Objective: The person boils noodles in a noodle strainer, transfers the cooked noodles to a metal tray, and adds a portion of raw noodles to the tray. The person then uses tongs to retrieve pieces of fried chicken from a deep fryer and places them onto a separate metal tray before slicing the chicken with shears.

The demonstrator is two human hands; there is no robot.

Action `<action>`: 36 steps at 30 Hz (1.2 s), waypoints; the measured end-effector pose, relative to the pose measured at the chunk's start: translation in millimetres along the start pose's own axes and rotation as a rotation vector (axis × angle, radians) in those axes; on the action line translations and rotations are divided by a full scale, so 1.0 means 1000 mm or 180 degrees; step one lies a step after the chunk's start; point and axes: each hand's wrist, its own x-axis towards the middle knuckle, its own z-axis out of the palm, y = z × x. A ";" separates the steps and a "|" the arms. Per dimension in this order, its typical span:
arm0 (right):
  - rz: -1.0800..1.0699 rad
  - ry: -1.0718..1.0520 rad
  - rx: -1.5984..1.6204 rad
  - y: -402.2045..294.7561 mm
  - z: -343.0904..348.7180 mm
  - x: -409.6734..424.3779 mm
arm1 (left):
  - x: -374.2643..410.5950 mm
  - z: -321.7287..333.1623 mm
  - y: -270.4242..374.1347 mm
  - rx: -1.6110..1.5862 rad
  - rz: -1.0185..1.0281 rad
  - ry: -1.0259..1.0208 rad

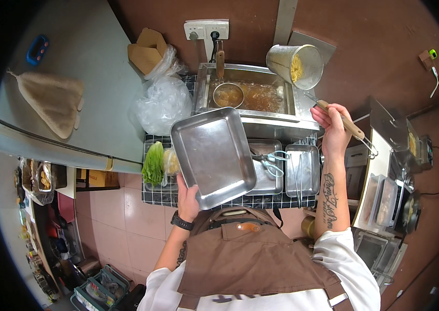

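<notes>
My left hand grips the near left edge of an empty rectangular stainless steel tray, held over the counter. My right hand holds the wooden handle of a deep mesh strainer basket. Yellow noodle-like strips or fries lie inside that basket, which is tipped on its side at the right rear of a deep fryer. Bubbling brown liquid fills the fryer. A second round strainer sits in the liquid, its wooden handle pointing to the back wall.
Light blue scissors lie on a metal tray; tongs rest on a smaller tray. Green lettuce and a plastic bag are at left. A grey cabinet borders the left side; plastic containers stand at right.
</notes>
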 end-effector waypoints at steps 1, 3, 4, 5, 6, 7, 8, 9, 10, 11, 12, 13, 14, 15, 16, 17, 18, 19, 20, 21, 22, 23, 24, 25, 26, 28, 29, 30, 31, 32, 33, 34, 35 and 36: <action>-0.0035 -0.0006 0.0030 -0.005 0.001 0.000 | 0.000 0.000 0.000 0.0124 0.0021 -0.0021; -0.0096 -0.0026 0.0098 -0.014 0.002 0.001 | -0.001 -0.004 0.000 0.0378 0.0059 -0.0050; -0.0137 -0.0077 0.0145 -0.017 0.001 0.002 | -0.002 -0.006 -0.004 0.0262 0.0050 -0.0029; -0.0175 -0.0122 0.0139 -0.022 0.003 0.002 | -0.003 -0.006 -0.010 0.0145 0.0042 -0.0009; -0.0218 -0.0130 0.0137 -0.027 0.004 0.002 | -0.003 -0.005 -0.012 0.0021 0.0036 0.0003; -0.0261 -0.0138 0.0136 -0.032 0.006 0.003 | -0.004 -0.006 -0.013 0.0008 0.0023 0.0019; -0.0277 -0.0149 0.0138 -0.036 0.007 0.003 | -0.005 -0.006 -0.012 -0.0006 0.0011 0.0035; -0.0291 -0.0161 0.0142 -0.039 0.007 0.004 | -0.006 -0.006 -0.011 -0.0016 -0.0002 0.0053; -0.0305 -0.0173 0.0146 -0.042 0.008 0.004 | -0.006 -0.006 -0.011 -0.0008 -0.0001 0.0056; -0.0334 -0.0182 0.0136 -0.045 0.009 0.005 | -0.007 -0.006 -0.011 0.0000 -0.0001 0.0057; -0.0364 -0.0188 0.0127 -0.048 0.010 0.006 | -0.008 -0.006 -0.011 0.0011 0.0001 0.0056; -0.0394 -0.0193 0.0118 -0.052 0.011 0.006 | -0.008 -0.006 -0.012 0.0001 -0.0039 0.0060; -0.0395 -0.0155 0.0110 -0.055 0.012 0.005 | -0.009 -0.007 -0.012 -0.0010 -0.0079 0.0064; -0.0426 -0.0169 0.0109 -0.058 0.013 0.005 | -0.009 -0.007 -0.012 -0.0017 -0.0120 0.0068; -0.0456 -0.0185 0.0108 -0.061 0.014 0.005 | -0.010 -0.008 -0.012 -0.0065 -0.0135 0.0084; -0.0485 -0.0205 0.0108 -0.063 0.015 0.005 | -0.011 -0.008 -0.012 -0.0114 -0.0150 0.0102; -0.0547 -0.0226 0.0091 -0.064 0.017 0.003 | -0.012 -0.009 -0.012 -0.0158 -0.0168 0.0141; -0.0671 -0.0199 0.0091 -0.061 0.018 0.002 | -0.014 -0.010 -0.013 -0.0181 -0.0170 0.0149; -0.0791 -0.0177 0.0094 -0.055 0.016 0.000 | -0.014 -0.011 -0.017 -0.0203 -0.0172 0.0164; -0.0907 -0.0162 0.0103 -0.046 0.015 -0.002 | -0.013 -0.012 -0.018 -0.0224 -0.0175 0.0188; -0.1046 -0.0161 -0.0049 -0.028 0.002 0.000 | -0.010 -0.011 -0.015 -0.0184 -0.0124 0.0166; -0.1137 -0.0145 -0.0066 -0.009 -0.002 -0.005 | -0.007 -0.007 -0.012 -0.0137 -0.0083 0.0144; -0.1011 -0.0121 -0.0285 0.016 -0.009 -0.011 | -0.006 -0.006 -0.009 -0.0070 -0.0049 0.0123; -0.0906 -0.0092 -0.0510 0.036 -0.013 -0.014 | -0.002 -0.007 -0.009 -0.0001 -0.0167 0.0049; -0.0474 -0.0085 -0.0339 0.051 -0.013 -0.011 | 0.003 -0.006 -0.006 0.0008 -0.0079 0.0039; 0.0184 -0.0040 -0.0246 0.059 -0.008 -0.004 | 0.008 -0.002 0.004 0.0017 0.0006 0.0027; 0.0216 -0.0001 -0.0314 0.060 -0.011 -0.009 | 0.010 0.000 0.009 0.0019 0.0016 0.0021; 0.0233 0.0023 -0.0368 0.061 -0.010 -0.017 | 0.016 0.001 0.014 0.0019 0.0048 0.0030; 0.0251 0.0040 -0.0416 0.063 -0.009 -0.023 | 0.022 0.002 0.016 0.0052 0.0085 0.0029; 0.0132 0.0032 -0.0472 0.063 -0.009 -0.030 | 0.027 0.003 0.017 0.0085 0.0122 0.0024; -0.0206 0.0004 -0.0547 0.070 -0.012 -0.034 | 0.030 0.006 0.019 0.0121 0.0135 -0.0024; -0.0340 -0.0134 -0.0647 0.076 -0.015 -0.032 | 0.035 0.011 0.032 0.0123 0.0251 -0.0040; -0.0475 -0.0268 -0.0748 0.083 -0.014 -0.024 | 0.043 0.014 0.033 0.0072 0.0262 -0.0086; -0.0215 -0.0330 -0.0766 0.089 -0.020 -0.006 | 0.049 0.017 0.032 0.0016 0.0279 -0.0116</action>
